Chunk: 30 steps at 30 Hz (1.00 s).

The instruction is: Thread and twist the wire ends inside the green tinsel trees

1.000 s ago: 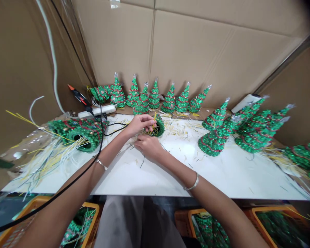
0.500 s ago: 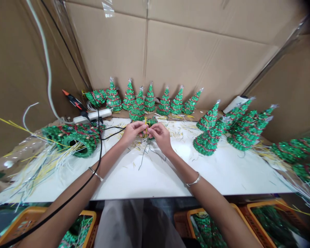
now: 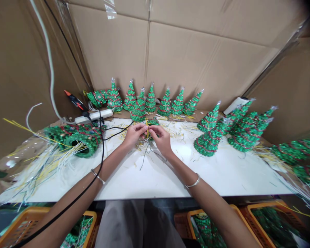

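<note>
Both my hands meet over the white table (image 3: 155,179), pinching thin yellow and dark wires that come out of a small green beaded tree (image 3: 152,122) lying on its side. My left hand (image 3: 133,134) has its fingertips closed on the wires from the left. My right hand (image 3: 161,138) pinches the same wire bundle from the right, fingers bent. Loose wire ends hang down below my hands onto the table. A thin bangle circles each of my wrists.
A row of several upright green trees (image 3: 150,100) stands along the cardboard wall. More trees (image 3: 237,130) lie at the right. A pile of trees with long wires (image 3: 74,137) lies at the left beside a power strip (image 3: 94,116). A black cable (image 3: 93,182) crosses my left arm. Orange baskets (image 3: 274,220) sit below the table.
My right hand rose from the table to join the left at the wires a second ago. Since then both hands have stayed pinched together, shifting only slightly.
</note>
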{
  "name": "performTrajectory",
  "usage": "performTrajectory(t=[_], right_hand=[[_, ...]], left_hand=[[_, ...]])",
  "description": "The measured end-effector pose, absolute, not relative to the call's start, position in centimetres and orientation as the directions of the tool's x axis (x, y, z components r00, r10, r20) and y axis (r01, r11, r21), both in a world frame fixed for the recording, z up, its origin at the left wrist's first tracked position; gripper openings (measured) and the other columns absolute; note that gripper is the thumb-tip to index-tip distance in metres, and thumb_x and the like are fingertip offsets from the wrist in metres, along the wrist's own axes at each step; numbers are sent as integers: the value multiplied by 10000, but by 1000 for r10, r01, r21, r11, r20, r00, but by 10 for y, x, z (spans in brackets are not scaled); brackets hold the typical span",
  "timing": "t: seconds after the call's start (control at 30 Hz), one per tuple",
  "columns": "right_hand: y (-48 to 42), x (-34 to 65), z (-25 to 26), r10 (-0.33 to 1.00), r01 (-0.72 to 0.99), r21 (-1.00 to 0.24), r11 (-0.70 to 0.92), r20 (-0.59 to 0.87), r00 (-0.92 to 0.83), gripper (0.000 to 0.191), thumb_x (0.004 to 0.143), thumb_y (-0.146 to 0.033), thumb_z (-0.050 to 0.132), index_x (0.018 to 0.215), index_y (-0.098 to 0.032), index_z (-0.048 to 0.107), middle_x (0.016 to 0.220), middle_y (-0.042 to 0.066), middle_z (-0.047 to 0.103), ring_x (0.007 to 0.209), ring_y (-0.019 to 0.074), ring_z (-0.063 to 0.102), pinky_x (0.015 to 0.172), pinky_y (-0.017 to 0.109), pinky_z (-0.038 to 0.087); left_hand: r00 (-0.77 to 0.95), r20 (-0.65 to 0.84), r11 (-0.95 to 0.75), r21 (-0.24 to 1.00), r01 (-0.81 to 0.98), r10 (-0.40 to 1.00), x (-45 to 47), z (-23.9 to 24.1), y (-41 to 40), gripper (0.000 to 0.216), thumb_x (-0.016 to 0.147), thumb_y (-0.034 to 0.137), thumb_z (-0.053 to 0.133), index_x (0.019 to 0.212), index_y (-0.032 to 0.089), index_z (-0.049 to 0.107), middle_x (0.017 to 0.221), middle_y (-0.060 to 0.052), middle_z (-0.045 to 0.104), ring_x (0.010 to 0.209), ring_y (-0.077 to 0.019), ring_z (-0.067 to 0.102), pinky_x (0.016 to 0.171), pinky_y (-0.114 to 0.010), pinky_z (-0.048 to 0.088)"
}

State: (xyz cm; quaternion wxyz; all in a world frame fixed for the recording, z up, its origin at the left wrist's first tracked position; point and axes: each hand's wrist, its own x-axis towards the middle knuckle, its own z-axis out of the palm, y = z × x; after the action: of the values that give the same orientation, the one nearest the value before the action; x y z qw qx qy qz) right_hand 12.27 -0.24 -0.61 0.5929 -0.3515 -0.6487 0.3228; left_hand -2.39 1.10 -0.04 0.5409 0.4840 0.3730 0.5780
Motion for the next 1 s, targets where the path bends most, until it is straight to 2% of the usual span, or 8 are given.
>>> performTrajectory(t=[0.33, 0.73, 1.0], right_hand=[[-5, 121, -6, 827, 176, -814, 554, 562, -4, 153, 862, -306, 611, 886, -202, 721, 876, 45, 724, 799, 177, 655, 765, 303, 519], [-8, 115, -10, 853, 210, -833, 512, 521, -14, 150, 836, -303, 626, 885, -174, 685, 849, 40, 708, 722, 148, 607, 706, 272, 492], [-7, 115, -11, 832, 240, -811, 533, 554, 25, 173, 869, -318, 602, 893, -184, 709, 880, 49, 702, 776, 160, 617, 748, 279, 495]], left_hand=[[83, 140, -111, 952, -284, 987, -24, -5, 13, 425, 559, 472, 864, 770, 136, 713, 637, -3, 613, 567, -101, 536, 468, -205, 396], [-59, 166, -176, 949, -263, 984, -25, -4, 14, 440, 564, 486, 854, 789, 132, 723, 570, 15, 591, 504, -82, 491, 458, -208, 371], [8, 155, -147, 949, -278, 988, -23, -6, 11, 416, 603, 475, 841, 825, 139, 739, 625, 3, 605, 550, -85, 512, 477, -201, 376]])
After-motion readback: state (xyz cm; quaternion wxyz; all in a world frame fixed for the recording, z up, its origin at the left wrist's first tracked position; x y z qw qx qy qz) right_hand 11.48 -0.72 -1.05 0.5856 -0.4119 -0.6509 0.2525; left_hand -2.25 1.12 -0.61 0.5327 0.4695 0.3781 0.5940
